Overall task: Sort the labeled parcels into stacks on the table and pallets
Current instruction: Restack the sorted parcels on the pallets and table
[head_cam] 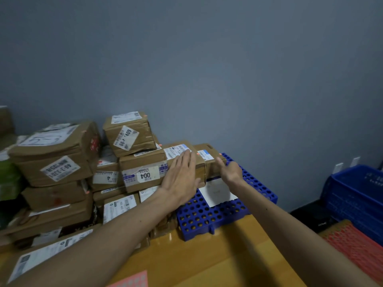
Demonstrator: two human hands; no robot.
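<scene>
Both hands press on one brown parcel sitting on the blue pallet.

Flat and spread, the left hand lies with fingers together and palm against the parcel's near face, its grip open, merely pushing. At the parcel's 3 o'clock end, the right hand curls loosely over the corner, thumb up along the edge; the grip is partly closed on that corner, though how firmly I cannot tell. Brown tape bands the parcel, two white-and-blue labels lie on its top, and small orange dots mark its upper edge. It stands on the perforated pallet at the bench's far edge, touching the box marked 004 at its 9 o'clock. A white sheet lies on the pallet just below it.
</scene>
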